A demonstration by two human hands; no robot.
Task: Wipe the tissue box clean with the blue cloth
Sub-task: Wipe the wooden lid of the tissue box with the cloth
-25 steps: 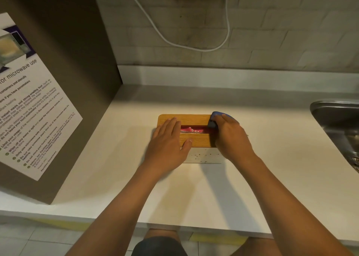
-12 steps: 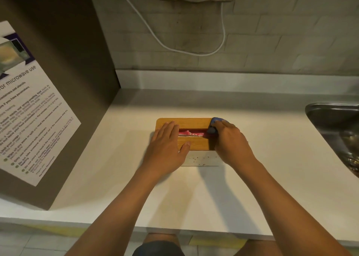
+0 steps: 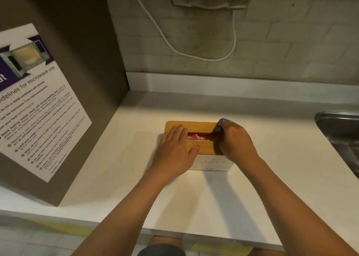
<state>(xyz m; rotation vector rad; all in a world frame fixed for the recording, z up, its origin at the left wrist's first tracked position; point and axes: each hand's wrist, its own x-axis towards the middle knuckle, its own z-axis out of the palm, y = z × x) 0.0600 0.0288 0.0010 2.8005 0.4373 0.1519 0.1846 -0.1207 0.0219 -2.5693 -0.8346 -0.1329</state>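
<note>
A tissue box (image 3: 202, 127) with a wooden lid and speckled white sides stands on the white counter; pink tissue shows in its slot. My left hand (image 3: 174, 151) lies flat on the lid's left end, fingers spread, thumb on the near strip. My right hand (image 3: 237, 141) covers the lid's right end, closed on the blue cloth (image 3: 220, 125), of which only a small bunch shows past the fingertips.
A brown cabinet side with a microwave-use notice (image 3: 37, 100) rises on the left. A steel sink (image 3: 340, 131) sits at the right edge. A white cable (image 3: 190, 55) loops on the tiled back wall. The counter's front edge (image 3: 213, 234) runs near my body.
The right hand with the cloth has shifted slightly along the lid's right end. The left hand stays put on the box. The view has tilted a little.
</note>
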